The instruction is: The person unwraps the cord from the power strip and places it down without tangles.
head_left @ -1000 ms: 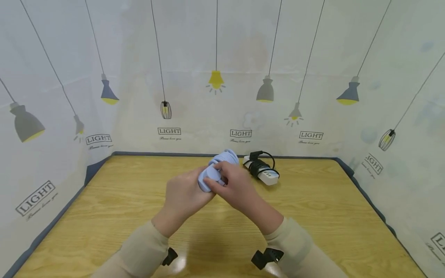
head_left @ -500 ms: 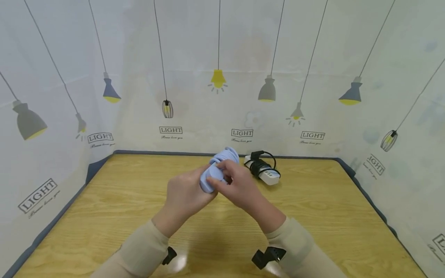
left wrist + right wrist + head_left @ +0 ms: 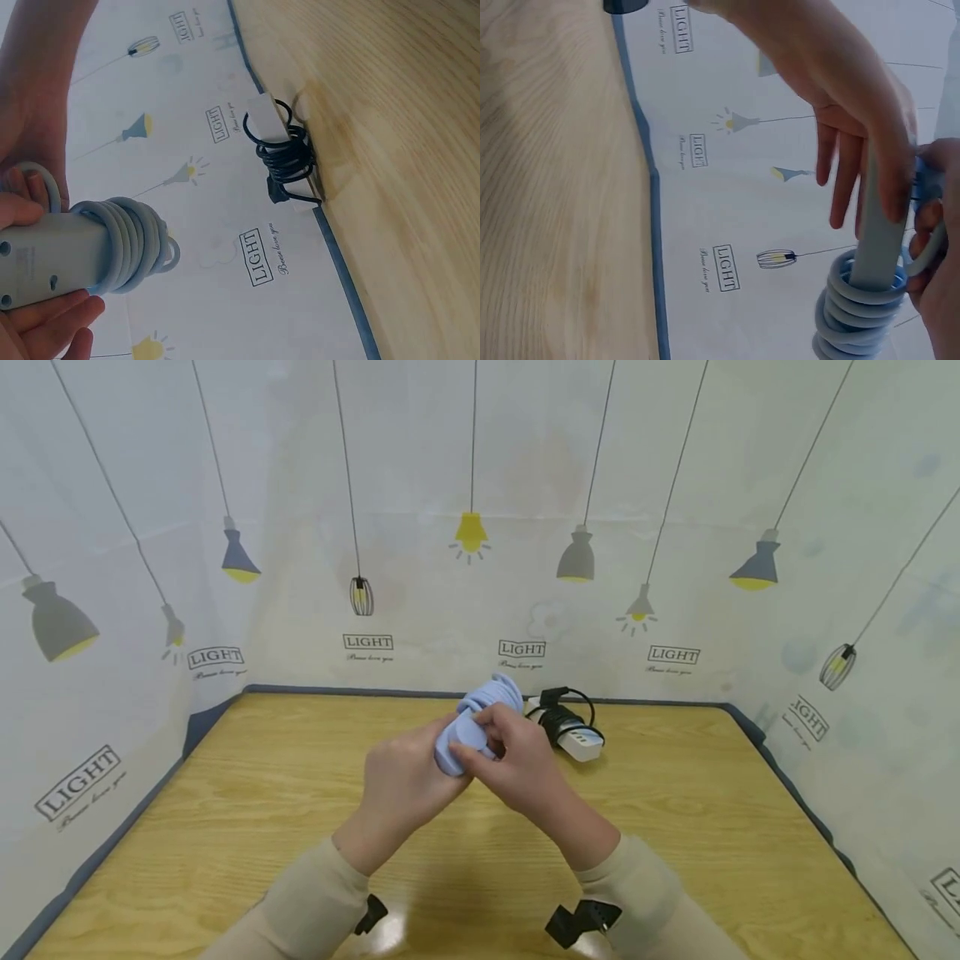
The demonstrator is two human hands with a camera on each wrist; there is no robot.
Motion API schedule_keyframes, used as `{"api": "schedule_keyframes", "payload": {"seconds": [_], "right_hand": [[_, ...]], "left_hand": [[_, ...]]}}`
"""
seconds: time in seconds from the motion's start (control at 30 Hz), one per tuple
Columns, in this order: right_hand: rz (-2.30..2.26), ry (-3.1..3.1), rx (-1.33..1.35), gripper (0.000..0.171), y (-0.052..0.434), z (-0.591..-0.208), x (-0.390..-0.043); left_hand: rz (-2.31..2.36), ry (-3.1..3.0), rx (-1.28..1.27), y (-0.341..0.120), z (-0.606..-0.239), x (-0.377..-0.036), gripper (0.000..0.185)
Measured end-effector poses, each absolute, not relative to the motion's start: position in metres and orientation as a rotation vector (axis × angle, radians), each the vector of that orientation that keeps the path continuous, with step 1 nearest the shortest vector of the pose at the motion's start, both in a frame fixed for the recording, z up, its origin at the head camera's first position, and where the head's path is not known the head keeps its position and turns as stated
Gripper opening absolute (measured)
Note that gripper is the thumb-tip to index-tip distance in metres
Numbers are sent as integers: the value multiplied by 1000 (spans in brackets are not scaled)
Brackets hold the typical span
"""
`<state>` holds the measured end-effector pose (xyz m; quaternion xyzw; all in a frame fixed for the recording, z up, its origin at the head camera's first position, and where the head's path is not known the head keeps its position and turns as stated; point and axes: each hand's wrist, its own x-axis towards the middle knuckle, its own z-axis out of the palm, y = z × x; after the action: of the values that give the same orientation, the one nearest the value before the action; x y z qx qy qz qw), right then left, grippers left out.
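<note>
My left hand [image 3: 408, 777] grips a pale blue power strip [image 3: 52, 251], raised above the table and slanting away from me. Its own cord [image 3: 491, 695] is wound in several turns round the far end. With thumb and fingers, my right hand [image 3: 525, 768] pinches the round-backed plug [image 3: 470, 732] against the strip's near end; the plug's prongs are hidden. A loop of cord [image 3: 51, 184] runs by the right fingers in the left wrist view. The strip's underside, with screw holes, faces the left wrist camera, and left fingers [image 3: 56, 322] lie along its edge.
A second power strip [image 3: 581, 743], white with a black cord [image 3: 558, 722] wrapped round it, lies at the back of the wooden table [image 3: 285, 760], right of my hands. Printed cloth walls [image 3: 420, 593] with lamp drawings enclose the back and sides.
Both hands and the pale blue strip have shifted slightly to the right, partly with a small head movement. The right hand keeps its pinch on the plug; the white strip stays put.
</note>
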<state>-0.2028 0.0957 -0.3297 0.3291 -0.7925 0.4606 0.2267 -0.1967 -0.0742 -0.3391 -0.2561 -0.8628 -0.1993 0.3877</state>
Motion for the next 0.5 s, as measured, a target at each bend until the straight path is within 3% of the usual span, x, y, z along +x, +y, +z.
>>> {"api": "schedule_keyframes", "payload": {"seconds": [0.5], "right_hand": [[873, -2395, 934, 33, 95, -324, -202]], "left_hand": [[-473, -2198, -637, -78, -342, -197, 36]]}}
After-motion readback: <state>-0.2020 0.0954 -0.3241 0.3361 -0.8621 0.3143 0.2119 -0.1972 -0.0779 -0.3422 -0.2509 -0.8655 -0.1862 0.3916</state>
